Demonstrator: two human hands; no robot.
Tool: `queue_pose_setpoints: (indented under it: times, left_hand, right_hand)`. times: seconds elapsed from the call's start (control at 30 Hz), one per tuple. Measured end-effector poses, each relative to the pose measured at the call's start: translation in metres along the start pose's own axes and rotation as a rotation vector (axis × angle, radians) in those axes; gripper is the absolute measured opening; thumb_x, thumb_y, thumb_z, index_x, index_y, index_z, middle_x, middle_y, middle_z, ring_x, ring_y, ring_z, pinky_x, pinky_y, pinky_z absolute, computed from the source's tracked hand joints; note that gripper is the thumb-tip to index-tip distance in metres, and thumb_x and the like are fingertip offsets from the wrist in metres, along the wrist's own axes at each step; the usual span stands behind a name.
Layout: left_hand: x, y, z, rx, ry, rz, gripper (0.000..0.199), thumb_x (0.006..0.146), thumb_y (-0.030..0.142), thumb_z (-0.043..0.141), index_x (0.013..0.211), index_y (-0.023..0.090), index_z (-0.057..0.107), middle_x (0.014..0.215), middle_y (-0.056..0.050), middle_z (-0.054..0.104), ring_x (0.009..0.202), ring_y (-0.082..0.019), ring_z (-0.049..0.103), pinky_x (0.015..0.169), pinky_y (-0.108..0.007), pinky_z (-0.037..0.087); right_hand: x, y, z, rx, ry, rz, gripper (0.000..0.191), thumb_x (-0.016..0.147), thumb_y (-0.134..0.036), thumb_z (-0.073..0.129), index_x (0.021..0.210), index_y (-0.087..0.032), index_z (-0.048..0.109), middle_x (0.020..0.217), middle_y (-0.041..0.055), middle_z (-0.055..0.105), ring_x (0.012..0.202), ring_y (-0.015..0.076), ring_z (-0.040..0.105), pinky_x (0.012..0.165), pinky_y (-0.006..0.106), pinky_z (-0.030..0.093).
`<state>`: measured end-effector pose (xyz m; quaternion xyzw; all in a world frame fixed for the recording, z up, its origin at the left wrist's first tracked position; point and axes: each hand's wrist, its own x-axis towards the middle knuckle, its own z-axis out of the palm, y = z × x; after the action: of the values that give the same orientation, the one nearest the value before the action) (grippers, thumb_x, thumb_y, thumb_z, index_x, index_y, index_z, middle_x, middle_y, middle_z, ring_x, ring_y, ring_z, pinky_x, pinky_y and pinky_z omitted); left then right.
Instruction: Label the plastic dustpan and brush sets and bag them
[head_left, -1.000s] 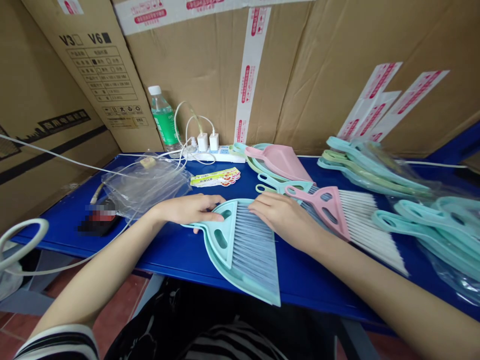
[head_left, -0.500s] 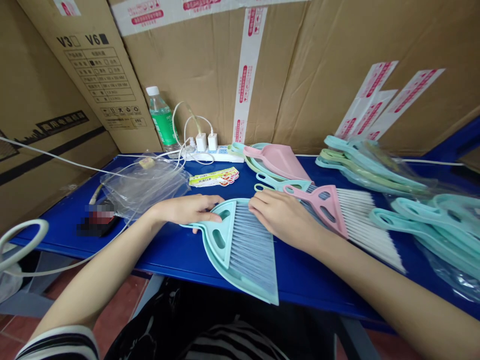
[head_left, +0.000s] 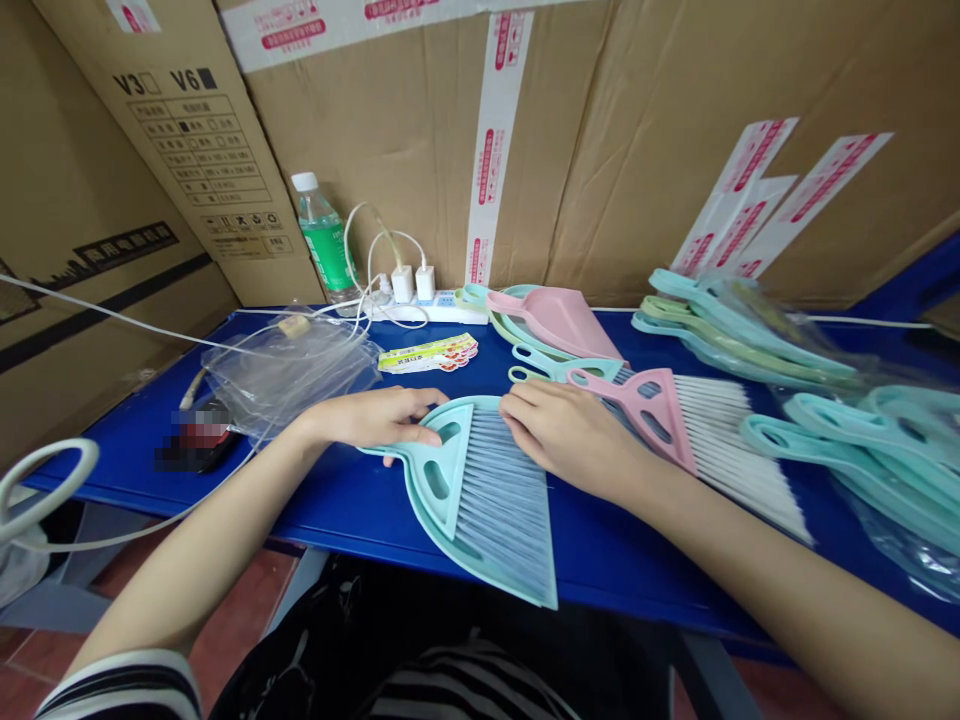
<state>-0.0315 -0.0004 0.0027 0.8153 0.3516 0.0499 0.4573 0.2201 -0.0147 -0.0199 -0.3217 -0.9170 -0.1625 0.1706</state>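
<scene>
In the head view, a mint dustpan (head_left: 450,540) lies flat on the blue tabletop (head_left: 622,575), near its front edge and about midway along, with a mint brush (head_left: 499,510) nested inside, bristles fanning toward that edge. The left hand (head_left: 371,418) is curled over the pan's handle end, a fingertip showing beneath it, and seems to pinch it. The right hand (head_left: 570,435) lies curved on the brush's upper edge; whether it grips cannot be told. The set looks light and fairly stiff, molded plastic with soft, springy synthetic bristles, and the oval slots (head_left: 437,480) in the brush's handle look like the surest place to take hold. Just beside it lies a pink brush (head_left: 652,420) with white bristles, and a pink dustpan (head_left: 559,320) sits toward the back edge. Bagged mint sets (head_left: 847,470) crowd the right end. Toward the left are a crumpled clear plastic bag (head_left: 289,375) and a printed label strip (head_left: 427,353), and a white power strip (head_left: 450,310) and a water bottle (head_left: 322,240) stand against cardboard cartons (head_left: 397,130).
</scene>
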Motion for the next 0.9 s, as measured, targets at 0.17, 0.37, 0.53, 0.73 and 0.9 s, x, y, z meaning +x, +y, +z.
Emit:
queue_pose_setpoints:
  times: [0.17, 0.37, 0.53, 0.73, 0.9]
  left_hand:
    - [-0.0025, 0.0003, -0.001, -0.001, -0.013, -0.001, 0.038, 0.092, 0.045, 0.055, 0.117, 0.017, 0.05, 0.068, 0.003, 0.063, 0.042, -0.007, 0.048, 0.047, -0.019, 0.039]
    - [-0.0048, 0.0017, -0.0019, -0.001, -0.025, -0.022, 0.041, 0.092, 0.045, 0.055, 0.122, 0.018, 0.048, 0.071, 0.002, 0.065, 0.043, -0.007, 0.049, 0.049, -0.021, 0.04]
    - [-0.0059, 0.0042, -0.004, 0.01, -0.066, -0.069, 0.048, 0.093, 0.046, 0.054, 0.128, 0.016, 0.044, 0.077, 0.0, 0.067, 0.045, -0.009, 0.052, 0.05, -0.022, 0.042]
    - [-0.0071, 0.0026, -0.0064, 0.021, -0.06, -0.059, 0.043, 0.094, 0.042, 0.054, 0.128, 0.016, 0.046, 0.081, -0.001, 0.068, 0.045, -0.006, 0.049, 0.049, -0.019, 0.04]
    - [-0.0075, -0.0004, -0.007, 0.0, -0.057, -0.062, 0.043, 0.092, 0.043, 0.055, 0.125, 0.016, 0.047, 0.077, 0.0, 0.065, 0.045, -0.006, 0.048, 0.045, -0.018, 0.037]
  right_hand:
    - [0.0001, -0.0006, -0.0018, 0.009, -0.016, 0.012, 0.02, 0.085, -0.006, 0.048, 0.074, -0.018, 0.061, 0.07, 0.0042, 0.063, 0.066, 0.0182, 0.056, 0.06, 0.03, 0.036]
    - [-0.0007, 0.0004, -0.0038, 0.013, -0.026, 0.031, 0.02, 0.084, -0.007, 0.047, 0.074, -0.02, 0.06, 0.071, 0.0038, 0.063, 0.068, 0.0183, 0.056, 0.061, 0.029, 0.037]
    - [-0.0013, 0.0008, -0.0051, 0.0, -0.042, 0.035, 0.019, 0.083, -0.007, 0.048, 0.075, -0.02, 0.06, 0.073, 0.0043, 0.063, 0.07, 0.0185, 0.057, 0.061, 0.029, 0.037]
    - [0.0002, 0.0016, -0.0075, -0.023, -0.091, 0.058, 0.019, 0.081, -0.006, 0.049, 0.074, -0.019, 0.06, 0.072, 0.0041, 0.063, 0.071, 0.0187, 0.058, 0.061, 0.028, 0.037]
    - [0.0002, 0.0018, -0.009, -0.033, -0.122, 0.078, 0.02, 0.078, -0.004, 0.048, 0.074, -0.02, 0.059, 0.072, 0.0036, 0.062, 0.068, 0.018, 0.056, 0.058, 0.028, 0.036]
